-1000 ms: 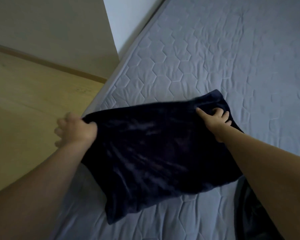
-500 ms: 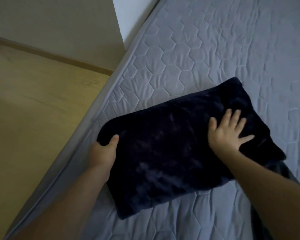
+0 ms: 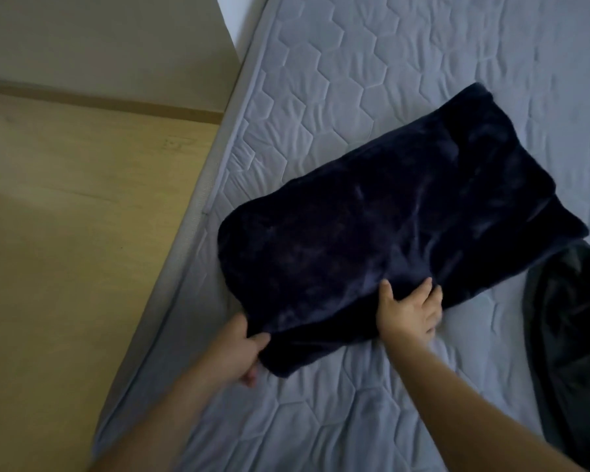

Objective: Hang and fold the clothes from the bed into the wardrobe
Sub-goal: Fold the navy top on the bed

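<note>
A dark navy plush garment (image 3: 389, 216), folded into a rough rectangle, lies on the grey quilted mattress (image 3: 372, 80). My left hand (image 3: 241, 349) grips its near left corner, thumb on top and fingers underneath. My right hand (image 3: 409, 310) holds the near edge about midway along, thumb and fingers curled over the cloth, which bunches up there. The far part of the garment lies flat.
A second dark, shiny garment (image 3: 573, 352) lies on the mattress at the right edge of view. The mattress's left edge (image 3: 191, 233) borders a light wooden floor (image 3: 75, 233). A beige wall with a skirting board (image 3: 99, 103) stands at the back left.
The garment was laid down flat on the mattress. My right hand came off its top surface to the near edge, and my left hand slid down to the near left corner.
</note>
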Demonstrator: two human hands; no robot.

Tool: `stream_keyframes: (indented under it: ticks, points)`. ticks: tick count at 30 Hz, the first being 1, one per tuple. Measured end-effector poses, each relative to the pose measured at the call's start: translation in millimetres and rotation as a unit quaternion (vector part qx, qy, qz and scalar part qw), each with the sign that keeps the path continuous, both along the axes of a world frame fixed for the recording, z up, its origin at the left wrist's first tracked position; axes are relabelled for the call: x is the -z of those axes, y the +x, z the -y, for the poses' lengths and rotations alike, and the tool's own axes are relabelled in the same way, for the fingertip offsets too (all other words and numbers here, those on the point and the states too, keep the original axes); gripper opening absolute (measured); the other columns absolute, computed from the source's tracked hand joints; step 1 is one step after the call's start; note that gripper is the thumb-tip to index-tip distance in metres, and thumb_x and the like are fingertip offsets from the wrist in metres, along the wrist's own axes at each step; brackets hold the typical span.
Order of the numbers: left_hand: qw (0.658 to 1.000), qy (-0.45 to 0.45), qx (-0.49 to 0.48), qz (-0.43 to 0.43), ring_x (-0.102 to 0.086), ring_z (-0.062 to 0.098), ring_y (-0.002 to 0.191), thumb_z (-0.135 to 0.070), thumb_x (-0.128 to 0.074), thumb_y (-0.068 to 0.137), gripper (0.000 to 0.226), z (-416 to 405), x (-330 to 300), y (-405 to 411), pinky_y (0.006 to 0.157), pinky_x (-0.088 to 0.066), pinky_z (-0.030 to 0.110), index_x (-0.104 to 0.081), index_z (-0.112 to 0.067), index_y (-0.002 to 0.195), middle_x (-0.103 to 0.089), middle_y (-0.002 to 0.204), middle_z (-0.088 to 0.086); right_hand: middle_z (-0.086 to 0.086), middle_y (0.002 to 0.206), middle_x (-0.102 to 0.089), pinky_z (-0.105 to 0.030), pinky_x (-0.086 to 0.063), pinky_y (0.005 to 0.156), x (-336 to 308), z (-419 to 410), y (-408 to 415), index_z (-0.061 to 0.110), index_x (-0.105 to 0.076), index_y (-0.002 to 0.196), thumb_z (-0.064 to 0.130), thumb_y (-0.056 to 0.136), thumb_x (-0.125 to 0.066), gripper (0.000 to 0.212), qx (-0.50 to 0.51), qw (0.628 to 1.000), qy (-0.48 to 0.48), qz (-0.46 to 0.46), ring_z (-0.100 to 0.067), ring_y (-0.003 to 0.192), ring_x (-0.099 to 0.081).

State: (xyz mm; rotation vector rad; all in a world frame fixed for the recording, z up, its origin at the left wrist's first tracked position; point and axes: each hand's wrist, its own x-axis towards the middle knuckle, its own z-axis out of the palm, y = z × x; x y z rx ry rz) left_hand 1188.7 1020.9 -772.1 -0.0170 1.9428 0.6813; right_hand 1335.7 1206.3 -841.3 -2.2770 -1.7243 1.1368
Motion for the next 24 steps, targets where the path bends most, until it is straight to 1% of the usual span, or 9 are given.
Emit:
stream_keyframes:
  ticks: [2, 4, 8, 11, 14, 16, 19, 22, 24]
  points:
    - [1.000, -0.002, -0.026, 0.018, -0.055, 0.021, 0.041, -0.015, -0.057, 0.097, 0.014, 14.0, -9.4, -29.3, 0.040, -0.046, 0.027, -0.048, -0.009, 0.105, -0.057, 0.073, 0.009, -0.003, 0.157, -0.013, -0.051, -0.018, 0.113, -3.6, -9.9, -0.6, 0.021, -0.018, 0.150, 0.051, 0.084, -0.061, 0.085, 0.040, 0.999, 0.009, 0.002, -0.028, 0.142, -0.014]
    - [0.992, 0.027, -0.095, 0.074, -0.068, 0.024, 0.070, -0.033, -0.066, 0.090, 0.029, 13.3, -12.0, -55.9, 0.060, -0.056, 0.036, -0.054, -0.015, 0.109, -0.066, 0.086, 0.006, -0.008, 0.153, -0.020, -0.051, -0.027, 0.110, -8.8, -7.0, -2.0, 0.021, -0.025, 0.148, 0.044, 0.081, -0.068, 0.083, 0.155, 0.987, 0.013, -0.033, -0.032, 0.137, -0.026]
    - [0.983, 0.086, -0.124, 0.106, -0.063, 0.018, 0.111, -0.046, -0.068, 0.084, 0.053, -31.0, 5.1, -78.3, 0.098, -0.049, 0.043, -0.054, -0.028, 0.132, -0.065, 0.125, -0.005, -0.009, 0.138, -0.046, -0.046, -0.045, 0.101, -28.1, 42.6, -17.0, 0.019, -0.033, 0.139, 0.027, 0.081, -0.075, 0.073, 0.432, 0.843, -0.116, -0.300, -0.029, 0.115, -0.054]
    - [0.971, 0.127, -0.203, 0.001, -0.056, 0.022, 0.117, -0.055, -0.076, 0.073, 0.088, -69.0, 17.3, -84.1, 0.100, -0.047, 0.049, -0.034, -0.029, 0.145, -0.053, 0.136, -0.003, -0.003, 0.125, -0.064, -0.041, -0.054, 0.089, -30.5, 83.0, -26.6, 0.020, -0.048, 0.134, 0.025, 0.082, -0.072, 0.057, 0.336, 0.774, -0.289, -0.453, -0.025, 0.108, -0.064]
    - [0.945, 0.142, -0.293, 0.027, -0.054, 0.028, 0.120, -0.055, -0.087, 0.047, 0.116, -90.9, 26.4, -99.8, 0.095, -0.046, 0.061, -0.024, -0.044, 0.145, -0.048, 0.137, -0.001, -0.005, 0.116, -0.070, -0.031, -0.056, 0.078, -30.6, 100.8, -34.3, 0.018, -0.060, 0.125, 0.028, 0.082, -0.070, 0.045, 0.264, 0.720, -0.407, -0.496, -0.023, 0.103, -0.068]
    - [0.947, 0.109, -0.275, 0.129, -0.062, 0.031, 0.112, -0.049, -0.088, 0.054, 0.095, -92.4, 27.3, -107.3, 0.090, -0.051, 0.057, -0.050, -0.028, 0.138, -0.059, 0.131, 0.005, -0.006, 0.114, -0.070, -0.039, -0.050, 0.095, -27.9, 107.0, -37.0, 0.015, -0.062, 0.121, 0.027, 0.081, -0.070, 0.043, 0.248, 0.705, -0.433, -0.505, -0.022, 0.105, -0.067]
    - [0.958, 0.113, -0.214, 0.157, -0.072, 0.026, 0.090, -0.033, -0.073, 0.078, 0.024, -84.9, 24.0, -110.4, 0.070, -0.059, 0.039, -0.079, -0.018, 0.096, -0.073, 0.108, 0.008, -0.007, 0.114, -0.070, -0.040, -0.048, 0.099, -25.8, 107.9, -31.9, 0.011, -0.061, 0.122, 0.021, 0.079, -0.071, 0.045, 0.260, 0.698, -0.443, -0.499, -0.023, 0.106, -0.067]
    - [0.962, 0.120, -0.203, 0.136, -0.073, 0.022, 0.087, -0.022, -0.067, 0.080, 0.017, -67.7, 13.3, -109.2, 0.071, -0.057, 0.034, -0.080, -0.019, 0.091, -0.075, 0.103, 0.005, -0.012, 0.116, -0.069, -0.035, -0.057, 0.081, -36.1, 106.3, -18.9, 0.006, -0.061, 0.123, 0.019, 0.078, -0.069, 0.047, 0.252, 0.697, -0.464, -0.484, -0.025, 0.105, -0.067]
    - [0.964, 0.106, -0.205, 0.131, -0.073, 0.021, 0.082, -0.020, -0.065, 0.079, 0.017, -52.6, 0.5, -99.9, 0.065, -0.057, 0.031, -0.081, -0.019, 0.086, -0.075, 0.097, 0.005, -0.015, 0.117, -0.068, -0.036, -0.054, 0.082, -45.9, 110.3, -5.4, 0.005, -0.061, 0.123, 0.021, 0.077, -0.069, 0.050, 0.235, 0.708, -0.483, -0.459, -0.028, 0.107, -0.066]
